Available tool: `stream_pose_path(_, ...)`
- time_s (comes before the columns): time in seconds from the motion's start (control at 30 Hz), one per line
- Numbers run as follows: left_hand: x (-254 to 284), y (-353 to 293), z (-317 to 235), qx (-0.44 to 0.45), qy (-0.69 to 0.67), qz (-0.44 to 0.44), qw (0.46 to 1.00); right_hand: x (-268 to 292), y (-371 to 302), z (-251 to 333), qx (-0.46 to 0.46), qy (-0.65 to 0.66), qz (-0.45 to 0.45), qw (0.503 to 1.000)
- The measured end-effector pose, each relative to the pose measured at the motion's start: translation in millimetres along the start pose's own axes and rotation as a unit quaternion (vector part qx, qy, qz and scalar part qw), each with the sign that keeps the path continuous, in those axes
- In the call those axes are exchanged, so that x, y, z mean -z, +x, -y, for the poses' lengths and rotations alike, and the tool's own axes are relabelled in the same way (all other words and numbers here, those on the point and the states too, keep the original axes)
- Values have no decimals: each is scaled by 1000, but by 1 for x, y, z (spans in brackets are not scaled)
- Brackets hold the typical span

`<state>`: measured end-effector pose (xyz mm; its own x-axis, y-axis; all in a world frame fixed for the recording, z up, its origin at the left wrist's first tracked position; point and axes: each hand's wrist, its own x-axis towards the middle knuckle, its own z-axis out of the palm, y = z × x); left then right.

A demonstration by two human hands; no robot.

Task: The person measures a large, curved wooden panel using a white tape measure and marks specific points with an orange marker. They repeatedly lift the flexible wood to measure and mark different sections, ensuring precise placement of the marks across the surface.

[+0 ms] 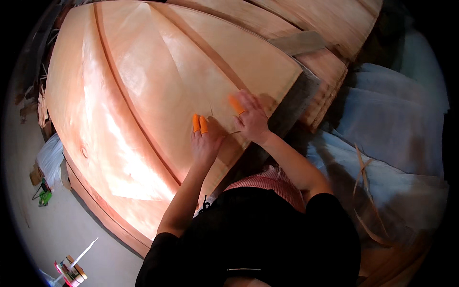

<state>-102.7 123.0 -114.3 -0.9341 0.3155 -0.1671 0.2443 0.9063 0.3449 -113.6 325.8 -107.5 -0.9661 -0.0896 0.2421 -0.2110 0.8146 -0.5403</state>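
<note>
A large pale wood veneer sheet (158, 91) with darker reddish-brown bands lies in front of me, glossy with reflected light on its left half. My left hand (205, 143) rests near the sheet's close edge, fingers stretched forward, with orange finger cots on two of them. Farther right, my right hand (251, 118) lies on the sheet near its right corner, fingers extended and slightly blurred, with an orange cot on one. A thin dark line, perhaps a sliver or a crack, shows between the hands; I cannot tell which.
More stacked wood sheets (330, 71) lie at the back right, with a loose wood piece (297, 43) across them. Translucent plastic sheeting (382, 119) covers the right side, with thin wood strips (366, 191) on it. A green tool (45, 195) sits on the grey floor (110, 239) at left.
</note>
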Motion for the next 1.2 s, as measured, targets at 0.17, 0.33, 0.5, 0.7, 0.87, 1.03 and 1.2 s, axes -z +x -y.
stream_pose_path(0.17,-14,-27,29,-69,37,50,996,-5,-47,0,-104,133,14,986)
stream_pose_path(0.33,18,-50,3,-31,-152,6,988,20,-21,75,42,272,8,961)
stream_pose_path(0.5,13,-85,28,111,-365,95,920,19,-15,116,49,315,134,938)
stream_pose_path(0.7,34,-131,18,86,-115,27,989,49,-18,62,57,139,-6,989)
stream_pose_path(0.87,50,-177,30,76,-109,28,991,79,-32,-4,-19,-26,-119,992)
stream_pose_path(1.03,65,-221,62,49,-175,-48,982,71,-39,-2,-97,22,-202,974)
stream_pose_path(1.2,74,-276,96,83,-262,-95,957,12,-50,40,-108,215,-156,958)
